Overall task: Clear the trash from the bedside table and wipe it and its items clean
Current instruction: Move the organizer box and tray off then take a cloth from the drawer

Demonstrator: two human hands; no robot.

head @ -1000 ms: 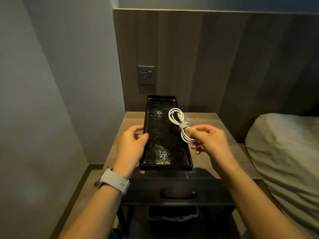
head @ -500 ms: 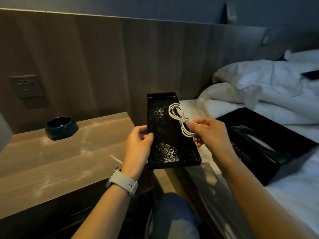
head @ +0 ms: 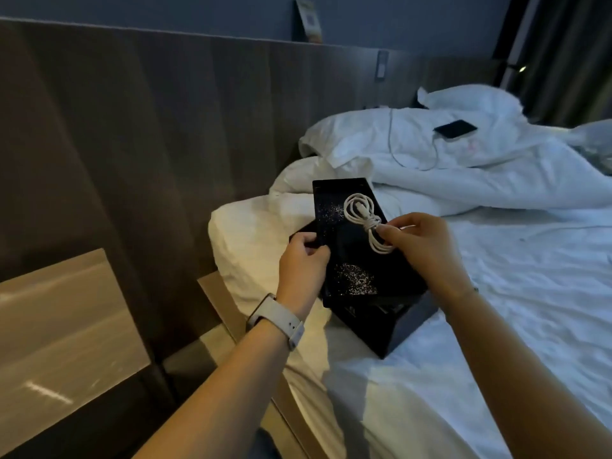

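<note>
Over the bed (head: pixel 496 326), left grip (head: pixel 303 260) holds dusty black tray (head: pixel 351 256); right grip (head: pixel 420 241) pinches coiled white cable (head: pixel 362 215).

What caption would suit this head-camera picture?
Left hand holds a dusty black tray over the bed; right hand pinches a coiled white cable.

A long, shallow black tray (head: pixel 356 260), its floor speckled with pale dust or crumbs, is held tilted above the bed over a black box (head: pixel 394 326). A coiled white cable (head: pixel 366 223), bound round its middle, hovers over the tray's right side.
</note>
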